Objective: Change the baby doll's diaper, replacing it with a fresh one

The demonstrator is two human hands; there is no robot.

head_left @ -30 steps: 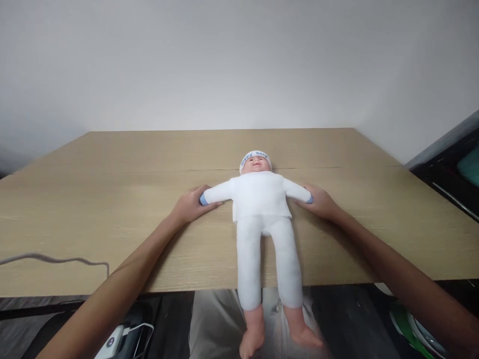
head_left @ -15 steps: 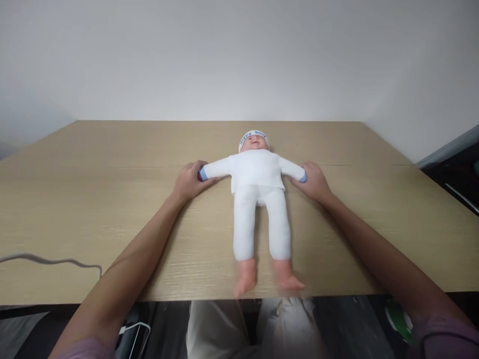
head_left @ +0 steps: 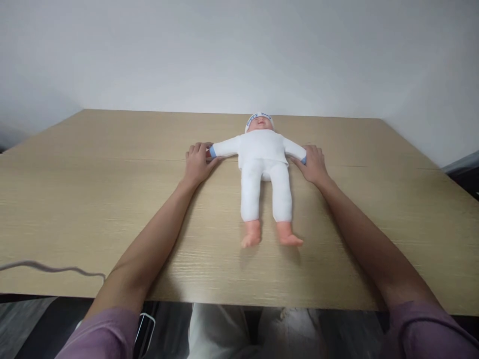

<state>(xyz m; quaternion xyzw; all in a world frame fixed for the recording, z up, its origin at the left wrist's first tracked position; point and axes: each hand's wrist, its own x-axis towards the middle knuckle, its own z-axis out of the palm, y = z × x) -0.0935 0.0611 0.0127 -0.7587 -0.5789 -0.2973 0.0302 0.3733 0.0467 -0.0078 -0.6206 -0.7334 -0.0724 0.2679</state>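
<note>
A baby doll (head_left: 263,149) in a white top and trousers lies face up on the wooden table, its head toward the wall and its bare feet toward me. Blue lettering runs across its white hat (head_left: 259,118). My left hand (head_left: 199,160) is closed around the doll's arm end at the blue cuff, on the left. On the other side, my right hand (head_left: 313,162) grips the opposite arm at its blue cuff. Both doll arms are stretched out sideways. The doll's hands are mostly hidden by my fingers.
A pale wall stands behind the table (head_left: 93,209). A grey cable (head_left: 52,269) lies near the table's left front edge. Below that edge are my legs (head_left: 220,331) and a dark object with a white cable at the left. Something dark (head_left: 466,172) stands beyond the right edge.
Both hands have moved the doll farther from me, toward the wall. Its feet have gone from the table's front edge to well inside it. Both grips stay closed.
</note>
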